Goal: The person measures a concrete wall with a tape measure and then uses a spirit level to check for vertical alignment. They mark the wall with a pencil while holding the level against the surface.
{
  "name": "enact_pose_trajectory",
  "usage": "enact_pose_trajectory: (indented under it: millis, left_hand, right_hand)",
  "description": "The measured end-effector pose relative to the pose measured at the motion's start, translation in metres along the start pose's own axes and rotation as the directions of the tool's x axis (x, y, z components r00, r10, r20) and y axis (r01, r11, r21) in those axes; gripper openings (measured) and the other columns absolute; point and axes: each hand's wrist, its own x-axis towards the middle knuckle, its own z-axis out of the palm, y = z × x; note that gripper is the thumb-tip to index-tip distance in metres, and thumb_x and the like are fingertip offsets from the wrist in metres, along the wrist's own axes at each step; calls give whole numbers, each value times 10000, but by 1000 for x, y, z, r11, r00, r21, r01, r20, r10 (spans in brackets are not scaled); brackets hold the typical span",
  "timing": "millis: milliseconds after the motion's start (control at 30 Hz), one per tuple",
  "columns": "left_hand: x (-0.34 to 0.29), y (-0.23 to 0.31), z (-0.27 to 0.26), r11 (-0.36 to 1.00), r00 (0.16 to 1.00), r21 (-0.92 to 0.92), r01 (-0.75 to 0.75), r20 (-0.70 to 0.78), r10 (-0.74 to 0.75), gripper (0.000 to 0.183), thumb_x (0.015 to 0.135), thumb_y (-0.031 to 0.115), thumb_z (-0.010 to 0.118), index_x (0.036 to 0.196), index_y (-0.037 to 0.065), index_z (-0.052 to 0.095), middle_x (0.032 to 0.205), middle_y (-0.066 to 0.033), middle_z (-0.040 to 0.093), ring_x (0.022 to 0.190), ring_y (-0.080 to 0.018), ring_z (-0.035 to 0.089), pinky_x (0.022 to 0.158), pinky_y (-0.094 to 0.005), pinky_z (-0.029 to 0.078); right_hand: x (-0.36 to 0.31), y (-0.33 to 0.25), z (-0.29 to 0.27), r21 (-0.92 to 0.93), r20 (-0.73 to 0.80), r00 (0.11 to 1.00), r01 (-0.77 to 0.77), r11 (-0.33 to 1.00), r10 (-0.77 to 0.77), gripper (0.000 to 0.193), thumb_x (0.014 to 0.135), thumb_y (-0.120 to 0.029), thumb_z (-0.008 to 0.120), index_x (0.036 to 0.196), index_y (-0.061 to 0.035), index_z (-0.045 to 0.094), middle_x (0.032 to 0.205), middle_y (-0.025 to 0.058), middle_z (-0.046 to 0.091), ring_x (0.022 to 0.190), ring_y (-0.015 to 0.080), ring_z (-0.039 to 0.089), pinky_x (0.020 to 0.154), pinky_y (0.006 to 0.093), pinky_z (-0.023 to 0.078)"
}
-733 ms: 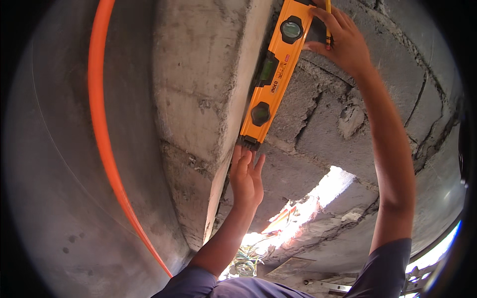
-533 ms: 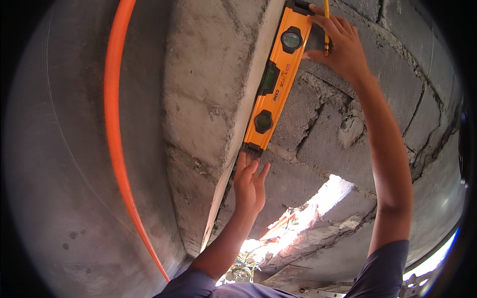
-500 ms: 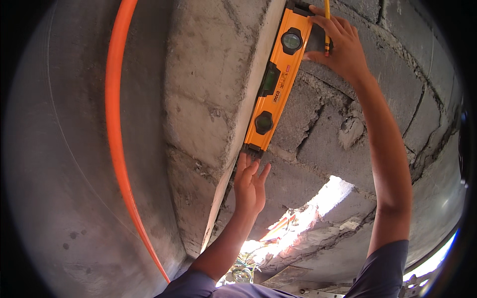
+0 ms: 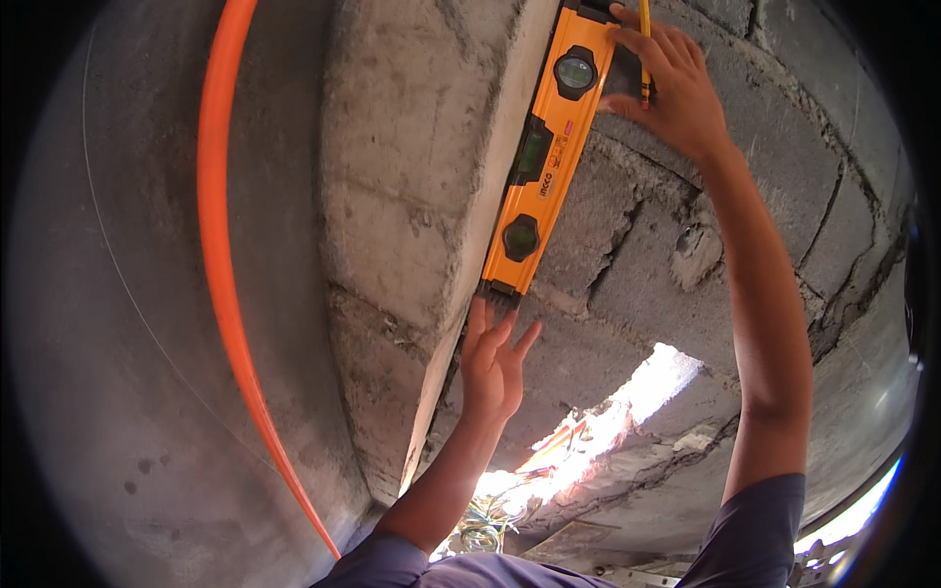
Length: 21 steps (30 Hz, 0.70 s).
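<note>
An orange spirit level (image 4: pixel 552 162) with black end caps and several vials stands steeply tilted along the edge of a concrete beam (image 4: pixel 417 147). My right hand (image 4: pixel 671 83) grips the upper end of the level, its fingertips and thumb against the side. A yellow pencil (image 4: pixel 645 69) sits among the same hand's fingers, its eraser end downward. Under the lower end cap is my left hand (image 4: pixel 492 367), its fingers stretched upward and spread, the tips touching the cap. It is not wrapped round anything.
A thick orange tube (image 4: pixel 221 186) curves down the smooth grey wall (image 4: pixel 118 343) on the left. Rough block wall (image 4: pixel 657 284) with mortar joints lies behind the level. Bright light falls across its lower part, by a bundle of loose wires (image 4: pixel 480 534).
The level and both hands hold nearly the same place. The orange tube appears slightly further left as the view shifts a little.
</note>
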Motion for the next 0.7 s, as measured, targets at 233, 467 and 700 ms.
enact_pose_trajectory:
  millis: [233,467,700]
  left_hand:
    - [3,2,-5,1000,1000,21,1,31,-2,712,977,146,556,1631,105,278,1588,-35,374,1497,-241,338,1266,-575,288]
    - [2,8,-7,1000,998,24,20,58,-22,702,985,157,552,1632,109,284,1609,-36,356,1525,-253,308,1262,-574,278]
    - [1,13,-6,998,998,-24,62,22,-61,675,993,184,572,1620,139,327,1609,-25,363,1543,-270,288,1269,-563,270]
  right_hand:
    - [-8,1,8,29,11,996,-83,996,83,763,747,-457,878,1408,-215,585,1570,-26,540,1465,268,483,1237,510,366]
    - [-4,-3,3,74,29,994,-103,992,101,783,716,-452,900,1389,-199,591,1587,-36,521,1511,239,419,1268,512,320]
    - [-3,-7,-1,-5,74,993,-88,996,88,785,719,-478,888,1391,-200,590,1612,-43,496,1523,233,405,1291,509,292]
